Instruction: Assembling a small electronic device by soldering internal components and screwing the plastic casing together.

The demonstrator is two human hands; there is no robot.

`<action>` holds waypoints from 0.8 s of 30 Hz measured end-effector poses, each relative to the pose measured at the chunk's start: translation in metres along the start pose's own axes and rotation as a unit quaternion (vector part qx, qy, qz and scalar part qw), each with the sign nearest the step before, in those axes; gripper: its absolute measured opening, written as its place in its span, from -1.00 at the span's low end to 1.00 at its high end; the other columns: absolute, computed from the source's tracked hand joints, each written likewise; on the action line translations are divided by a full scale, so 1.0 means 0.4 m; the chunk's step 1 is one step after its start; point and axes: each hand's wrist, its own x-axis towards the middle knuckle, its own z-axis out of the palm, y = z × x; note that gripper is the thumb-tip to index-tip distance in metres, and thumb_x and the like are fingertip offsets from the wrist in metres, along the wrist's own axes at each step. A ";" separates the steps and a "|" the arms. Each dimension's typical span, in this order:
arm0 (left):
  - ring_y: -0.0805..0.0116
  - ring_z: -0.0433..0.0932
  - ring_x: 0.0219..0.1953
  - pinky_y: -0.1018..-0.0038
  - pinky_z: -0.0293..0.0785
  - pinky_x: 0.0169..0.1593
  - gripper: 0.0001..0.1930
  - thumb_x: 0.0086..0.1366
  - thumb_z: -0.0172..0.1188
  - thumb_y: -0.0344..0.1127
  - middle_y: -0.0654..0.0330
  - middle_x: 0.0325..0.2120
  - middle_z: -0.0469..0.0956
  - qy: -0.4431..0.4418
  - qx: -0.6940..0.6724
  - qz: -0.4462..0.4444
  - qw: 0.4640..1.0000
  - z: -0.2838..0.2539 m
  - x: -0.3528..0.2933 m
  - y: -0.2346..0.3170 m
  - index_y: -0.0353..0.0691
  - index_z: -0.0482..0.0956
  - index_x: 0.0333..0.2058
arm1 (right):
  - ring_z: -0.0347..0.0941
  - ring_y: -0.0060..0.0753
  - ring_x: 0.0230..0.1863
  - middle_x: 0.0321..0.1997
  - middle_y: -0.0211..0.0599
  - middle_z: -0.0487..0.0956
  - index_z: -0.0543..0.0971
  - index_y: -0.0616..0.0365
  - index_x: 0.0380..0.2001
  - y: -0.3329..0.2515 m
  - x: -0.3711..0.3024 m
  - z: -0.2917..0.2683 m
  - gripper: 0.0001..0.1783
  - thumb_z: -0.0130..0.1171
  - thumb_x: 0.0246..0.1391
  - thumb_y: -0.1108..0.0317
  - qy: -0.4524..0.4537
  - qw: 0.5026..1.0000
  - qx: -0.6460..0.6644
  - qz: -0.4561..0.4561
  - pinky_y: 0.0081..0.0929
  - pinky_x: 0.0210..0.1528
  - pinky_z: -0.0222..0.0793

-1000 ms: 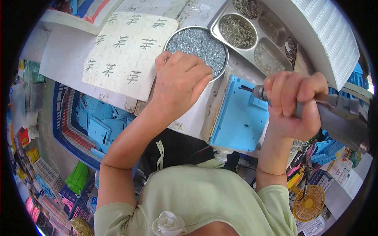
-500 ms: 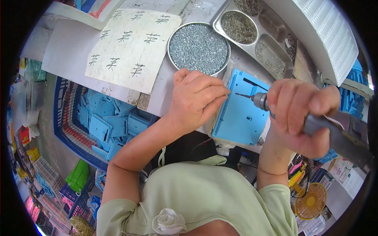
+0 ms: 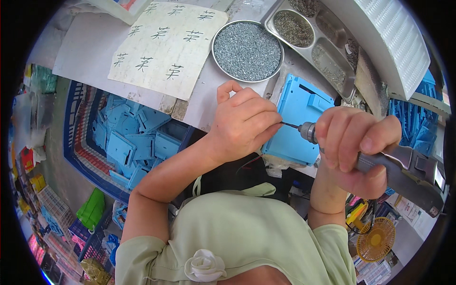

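Observation:
My right hand (image 3: 354, 147) is wrapped round a grey power screwdriver (image 3: 403, 166), held sideways with its bit pointing left. The bit's tip meets the fingertips of my left hand (image 3: 247, 116), where thumb and forefinger are pinched together. Whatever lies in that pinch is too small or hidden to name. Below the bit, a light blue plastic panel (image 3: 294, 137) lies on the bench, with a dark slot and a small raised blue block (image 3: 319, 102) near its far right. My right hand and the tool cover part of its right side.
Beyond the panel stand a round dish (image 3: 247, 80) of small silvery metal pieces and a compartmented steel tray (image 3: 308, 51) of small hardware. A marked paper sheet (image 3: 164, 47) lies left. A blue basket (image 3: 71, 128) holds blue plastic parts. At right is a white ribbed tray (image 3: 396, 42).
The screwdriver's bit has come to my left fingertips; before, it was a little apart from them. The raised blue block now shows on the panel. The whole view has shifted slightly.

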 end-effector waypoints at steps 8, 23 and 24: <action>0.36 0.55 -0.37 0.30 0.25 -0.05 -0.84 0.07 0.48 -0.42 0.32 -0.39 0.65 -0.010 0.052 -0.042 0.998 -0.058 -0.020 -0.037 -0.11 0.69 -0.36 | 0.36 -0.53 -0.58 -0.56 -0.45 0.46 0.40 0.12 -0.21 0.012 -0.052 0.022 -0.62 0.33 0.23 0.12 0.054 0.995 0.027 0.074 -0.37 -0.39 0.34; 0.36 0.57 -0.28 0.18 0.19 0.06 -0.74 0.02 0.48 -0.41 0.41 -0.36 0.65 -0.079 0.011 -0.044 0.996 -0.032 -0.064 0.016 -0.03 0.65 -0.29 | 0.40 -0.47 -0.59 -0.60 -0.42 0.46 0.50 0.16 -0.26 0.020 -0.056 0.036 -0.66 0.42 0.15 0.20 0.026 0.998 0.013 0.064 -0.44 -0.39 0.42; 0.37 0.57 -0.28 0.18 0.19 0.07 -0.73 0.02 0.48 -0.42 0.41 -0.35 0.66 -0.079 0.004 -0.044 0.996 -0.029 -0.064 0.021 -0.02 0.66 -0.28 | 0.38 -0.47 -0.61 -0.61 -0.44 0.45 0.49 0.15 -0.25 0.004 -0.057 0.039 -0.62 0.42 0.16 0.12 0.024 0.998 0.031 0.054 -0.43 -0.38 0.42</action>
